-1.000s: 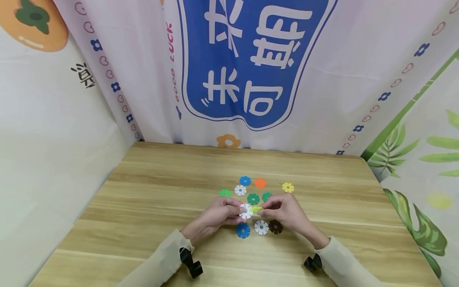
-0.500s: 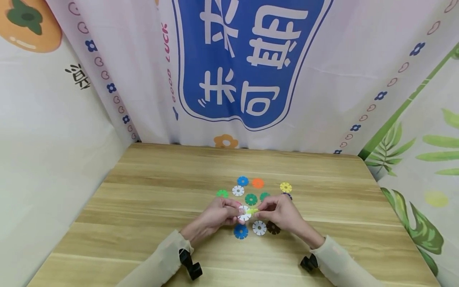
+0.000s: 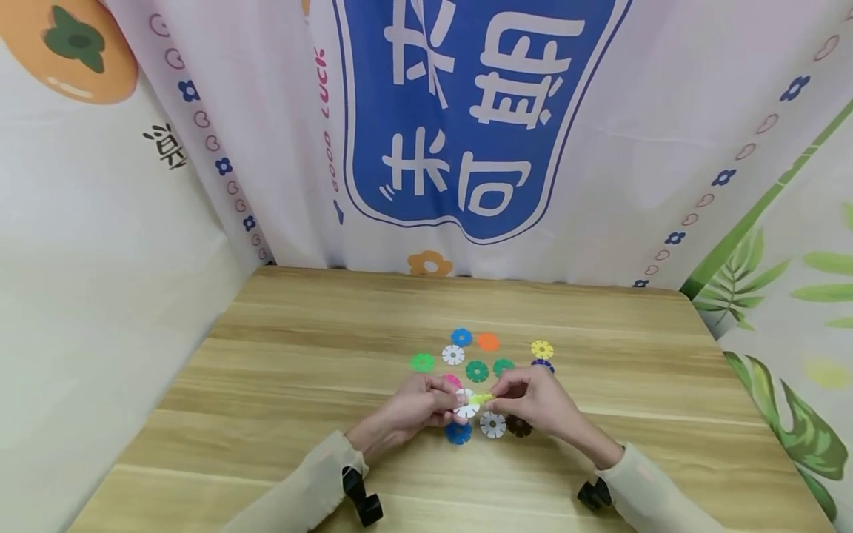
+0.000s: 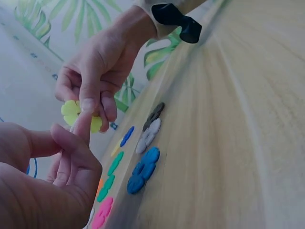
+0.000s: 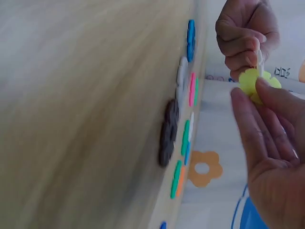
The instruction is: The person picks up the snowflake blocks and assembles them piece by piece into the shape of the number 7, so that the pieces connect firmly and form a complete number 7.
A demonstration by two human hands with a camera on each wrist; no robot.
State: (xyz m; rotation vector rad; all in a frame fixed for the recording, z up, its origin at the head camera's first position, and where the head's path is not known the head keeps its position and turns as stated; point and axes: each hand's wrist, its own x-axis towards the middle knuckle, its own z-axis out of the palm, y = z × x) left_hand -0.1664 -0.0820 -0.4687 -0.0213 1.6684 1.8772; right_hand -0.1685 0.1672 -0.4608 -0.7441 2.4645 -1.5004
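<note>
My left hand (image 3: 423, 403) pinches a white notched building disc (image 3: 469, 410) between thumb and fingers. Opposite it, my right hand (image 3: 538, 401) pinches a yellow-green notched disc (image 5: 248, 82) by its edge. In the right wrist view the two discs meet at right angles, the white one (image 5: 260, 64) seen edge-on at the yellow one's rim. The left wrist view shows the yellow disc (image 4: 70, 112) partly behind the fingers, the white one mostly hidden. Both hands are above the wooden table, close over a blue disc (image 3: 458, 434) that the left hand partly covers.
Loose discs lie flat around the hands: white (image 3: 493, 424), brown (image 3: 519, 426), pink (image 3: 452, 381), bright green (image 3: 423, 362), orange (image 3: 489, 341), yellow (image 3: 542, 349) and several others. The wooden table (image 3: 320, 318) ends at a printed curtain (image 3: 600, 185).
Both hands, still holding the two discs together, have come slightly nearer the body. More of the pink disc shows, and less of the near blue one. The head view has shifted a little.
</note>
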